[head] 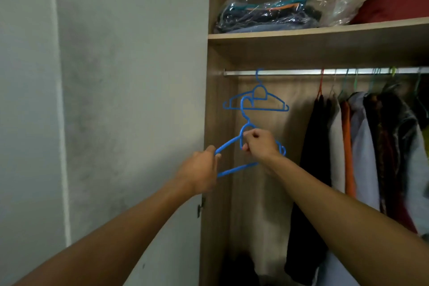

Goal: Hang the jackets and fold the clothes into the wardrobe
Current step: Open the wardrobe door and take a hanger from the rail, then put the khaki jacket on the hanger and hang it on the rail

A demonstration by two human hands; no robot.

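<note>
A blue plastic hanger (234,170) is held in front of the open wardrobe, below the rail. My left hand (200,172) pinches its left shoulder end. My right hand (261,143) grips it near the neck, under the hook. A second blue hanger (256,100) hangs empty on the metal rail (290,72) just above; the held hanger's hook overlaps it in view. No jacket is in either hand.
Several garments (362,146) hang on the rail's right half. The shelf (325,30) above holds bagged folded clothes (267,13) and a red bundle (399,0). The grey wardrobe door (130,100) stands open at left. Dark items lie on the wardrobe floor.
</note>
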